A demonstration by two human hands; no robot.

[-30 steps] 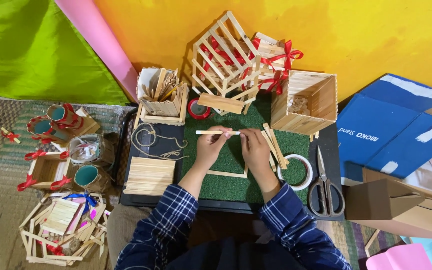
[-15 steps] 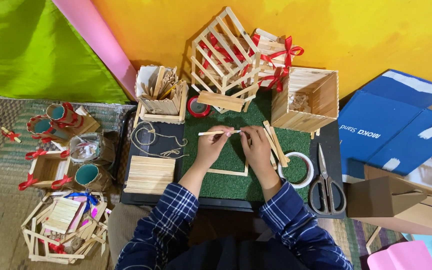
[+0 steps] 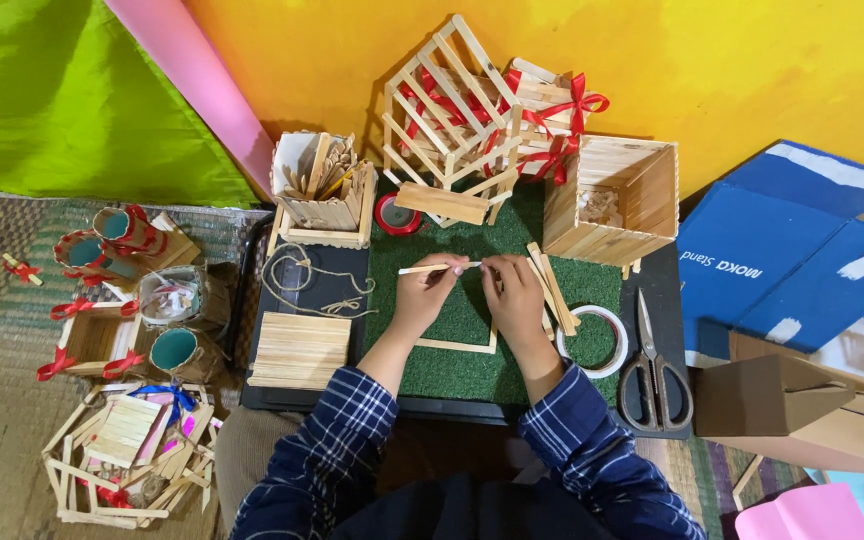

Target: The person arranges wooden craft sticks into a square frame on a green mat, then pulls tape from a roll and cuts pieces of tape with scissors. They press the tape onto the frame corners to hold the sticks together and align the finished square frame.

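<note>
Both hands are raised over the green mat [image 3: 462, 330], forearms angled inward. The left hand [image 3: 424, 298] pinches a thin wooden stick [image 3: 439, 268], held level; the right hand [image 3: 514, 298] grips its other end. Loose sticks [image 3: 552, 285] and a tape roll [image 3: 592, 342] lie just right.

There is only one view, from a camera on the person's head. It looks almost straight down from above onto the green mat [image 3: 472, 340] and the dark board [image 3: 322, 290] under it. The yellow wall [image 3: 752, 70] is at the top edge, the person's sleeves [image 3: 592, 450] at the bottom. It stands moderately near, so the whole work area fits.
</note>
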